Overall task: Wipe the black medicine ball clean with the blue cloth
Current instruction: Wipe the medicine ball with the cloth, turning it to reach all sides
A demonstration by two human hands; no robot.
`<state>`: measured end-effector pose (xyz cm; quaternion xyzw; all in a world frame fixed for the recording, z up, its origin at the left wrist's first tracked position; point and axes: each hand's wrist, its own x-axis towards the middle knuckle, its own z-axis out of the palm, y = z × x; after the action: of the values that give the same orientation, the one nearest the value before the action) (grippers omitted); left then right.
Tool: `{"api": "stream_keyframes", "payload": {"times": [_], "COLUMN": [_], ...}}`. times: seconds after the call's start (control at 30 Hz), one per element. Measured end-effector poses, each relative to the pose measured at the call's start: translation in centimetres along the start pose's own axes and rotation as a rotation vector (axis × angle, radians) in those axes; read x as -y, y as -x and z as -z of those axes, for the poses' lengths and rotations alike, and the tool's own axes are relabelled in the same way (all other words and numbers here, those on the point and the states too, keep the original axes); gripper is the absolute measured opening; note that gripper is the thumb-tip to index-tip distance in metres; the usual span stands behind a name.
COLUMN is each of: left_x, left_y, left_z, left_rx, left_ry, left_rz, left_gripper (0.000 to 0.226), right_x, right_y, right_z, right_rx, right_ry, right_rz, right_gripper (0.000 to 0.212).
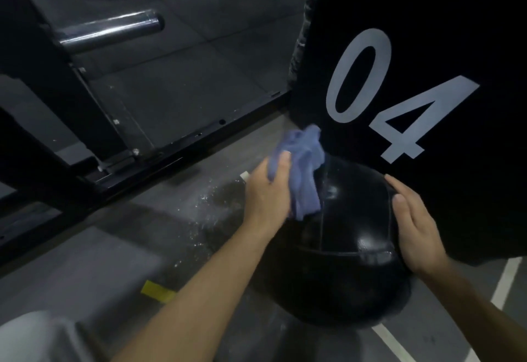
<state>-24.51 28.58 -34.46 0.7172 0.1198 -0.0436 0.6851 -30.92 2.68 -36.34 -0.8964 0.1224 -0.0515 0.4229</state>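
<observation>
**Ball braced, cloth on its upper left**

The black medicine ball (342,253) sits on the floor (85,262) against a black box marked 04 (427,48). The left hand (268,193) has its grip bunched around the blue cloth (302,173); the right hand (413,227) lies flat on the ball. A hard swipe might roll it. No containers show.

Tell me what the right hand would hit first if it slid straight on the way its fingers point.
The right hand lies flat on the black medicine ball, fingers pointing up and left. Beyond the ball's curve, probably the black box marked 04; depth is unclear.
</observation>
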Motion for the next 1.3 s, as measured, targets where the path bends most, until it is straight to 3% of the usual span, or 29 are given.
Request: {"api": "stream_keyframes", "payload": {"times": [0.07,0.13,0.2,0.27,0.4,0.57,0.67,0.8,0.93,1.1,1.2,1.3], "left_x": [-0.8,-0.3,1.6,4.5,8.4,8.3,8.1,7.5,4.0,-1.2,-1.0,-0.9], "left_y": [-0.9,-1.9,-2.7,-2.9,-2.3,-1.6,-1.8,-0.9,-1.1,-1.6,-1.6,-1.6], "left_z": [2.3,4.9,6.3,6.5,5.4,3.5,3.2,4.0,7.0,9.0,9.1,9.0], "left_rx": [-0.093,-0.163,-0.206,-0.189,-0.030,0.123,0.096,0.073,-0.022,0.006,-0.036,-0.057], "left_ry": [0.298,0.431,0.373,0.269,0.243,0.068,0.048,0.017,-0.115,-0.649,-0.747,-0.726], "left_rz": [0.167,0.181,0.204,0.337,0.474,0.372,0.424,0.422,0.230,-0.105,-0.114,-0.130], "left_gripper": [0.035,0.034,0.032,0.036,0.056,0.036,0.044,0.040,0.033,0.024,0.041,0.041], "right_x": [-0.7,-1.3,-1.4,-1.6,-2.4,-2.4,-2.2,-2.5,-2.4,-2.8,-1.9,-1.6], "right_y": [0.7,1.1,1.2,1.2,1.3,2.6,2.8,3.3,4.4,5.4,5.0,4.7], "right_z": [0.4,0.5,0.6,0.6,0.9,0.6,0.5,0.3,-3.4,-8.3,-8.7,-8.5], "right_rx": [-0.004,-0.016,-0.022,-0.014,-0.007,-0.064,-0.073,-0.091,-0.051,0.158,0.199,0.205], "right_ry": [-0.027,-0.045,-0.056,-0.062,-0.075,-0.072,-0.116,-0.230,-0.357,-0.445,-0.453,-0.475], "right_rz": [0.027,0.052,0.065,0.065,0.043,-0.008,-0.073,-0.086,-0.136,-0.220,-0.205,-0.221], "right_gripper": [0.050,0.044,0.045,0.053,0.064,0.069,0.072,0.055,0.062,0.070,0.067,0.071]}}
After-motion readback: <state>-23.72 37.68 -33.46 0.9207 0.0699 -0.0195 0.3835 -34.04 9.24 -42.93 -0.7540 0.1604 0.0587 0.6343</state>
